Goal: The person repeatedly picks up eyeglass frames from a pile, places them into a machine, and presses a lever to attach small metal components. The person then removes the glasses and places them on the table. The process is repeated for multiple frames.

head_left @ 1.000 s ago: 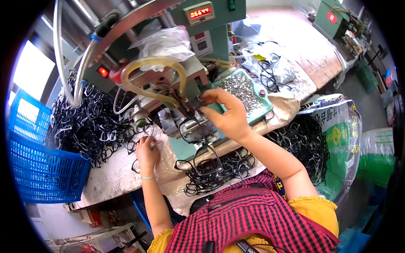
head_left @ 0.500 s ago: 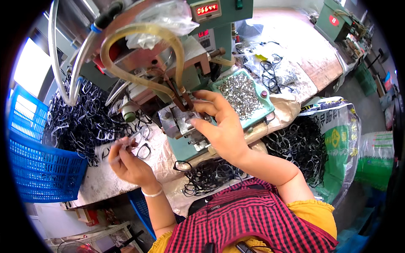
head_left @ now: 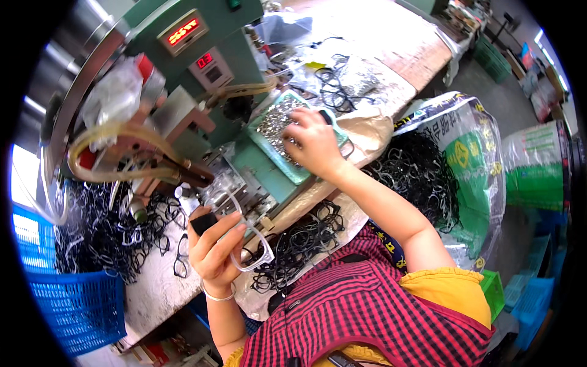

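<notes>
My left hand (head_left: 213, 254) is closed on a clear eyeglass frame (head_left: 264, 252), held just in front of the machine's metal fixture (head_left: 231, 191). A black cover wraps one finger of that hand. To the right, my right hand (head_left: 315, 145) reaches over a light green tray (head_left: 298, 175), its fingers curled down at the small shiny metal parts (head_left: 270, 125) inside. Whatever its fingertips pinch is too small to make out. Above the fixture stands the green machine (head_left: 150, 46), with a bent yellowish hose (head_left: 92, 137) running to its head.
Piles of black eyeglass frames lie left of the machine (head_left: 98, 229), along the near table edge (head_left: 306, 238) and in a large sack (head_left: 422, 177) at right. A blue basket (head_left: 76, 309) stands at lower left. Plastic bags (head_left: 284, 30) and black frames (head_left: 336, 88) lie behind the tray.
My right hand has left the fixture and moved to the tray of metal parts. My left hand has come up toward the fixture with the clear eyeglass frame. The view has turned.
</notes>
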A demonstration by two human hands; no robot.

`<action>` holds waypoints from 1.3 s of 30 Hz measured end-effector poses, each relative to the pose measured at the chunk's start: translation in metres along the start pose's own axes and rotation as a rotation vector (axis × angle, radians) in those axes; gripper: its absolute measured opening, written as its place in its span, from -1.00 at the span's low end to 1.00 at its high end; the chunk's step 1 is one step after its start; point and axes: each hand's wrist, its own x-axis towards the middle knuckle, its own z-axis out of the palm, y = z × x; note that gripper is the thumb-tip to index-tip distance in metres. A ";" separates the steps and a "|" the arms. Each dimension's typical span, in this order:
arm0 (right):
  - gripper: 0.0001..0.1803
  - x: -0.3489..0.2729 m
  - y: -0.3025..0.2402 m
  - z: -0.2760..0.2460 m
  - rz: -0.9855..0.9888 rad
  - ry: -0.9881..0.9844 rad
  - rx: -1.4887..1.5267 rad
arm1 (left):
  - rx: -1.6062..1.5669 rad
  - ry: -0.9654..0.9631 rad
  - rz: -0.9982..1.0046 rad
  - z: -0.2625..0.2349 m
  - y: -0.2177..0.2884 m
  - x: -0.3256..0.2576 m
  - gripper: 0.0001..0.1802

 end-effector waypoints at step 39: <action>-0.86 -0.002 -0.053 -0.057 0.259 0.080 0.702 | 0.130 0.118 -1.122 -0.076 -0.163 -0.199 -0.79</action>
